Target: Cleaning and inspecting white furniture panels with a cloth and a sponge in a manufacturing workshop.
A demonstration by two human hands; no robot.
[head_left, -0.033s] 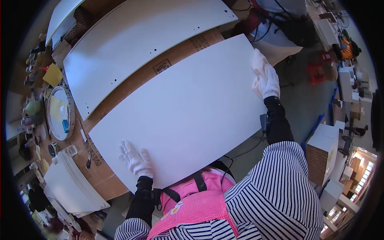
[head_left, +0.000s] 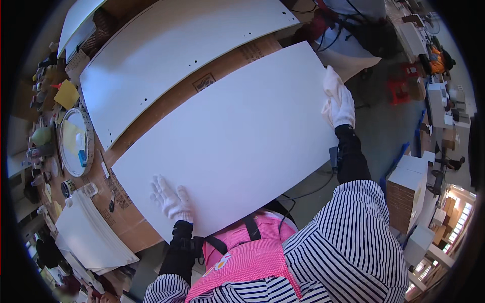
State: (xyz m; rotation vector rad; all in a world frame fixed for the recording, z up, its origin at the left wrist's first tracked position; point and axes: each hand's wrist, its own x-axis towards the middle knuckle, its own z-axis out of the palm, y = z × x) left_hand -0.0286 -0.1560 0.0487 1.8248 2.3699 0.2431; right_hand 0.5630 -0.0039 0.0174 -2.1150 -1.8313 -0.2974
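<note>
A large white panel (head_left: 227,136) lies on the cardboard-covered table in front of me. My left hand (head_left: 172,199), in a white glove, rests flat on the panel near its left front corner, fingers spread. At the panel's right edge, my gloved right hand (head_left: 342,108) is closed on a white cloth (head_left: 331,86). The cloth hangs by that edge; the fingertips are partly hidden in its folds. Just beyond lies a second white panel (head_left: 187,45), with small dark holes along its near edge.
Left of the panel are a round white lid (head_left: 76,144), a utility knife (head_left: 112,202), a clear cup (head_left: 91,190) and a stack of white sheets (head_left: 91,232). A black cable (head_left: 308,193) runs below the panel's front edge. Stacked boards (head_left: 406,189) stand to the right.
My right hand with the cloth has shifted slightly right and toward me, to the panel's edge. My left hand stays in place.
</note>
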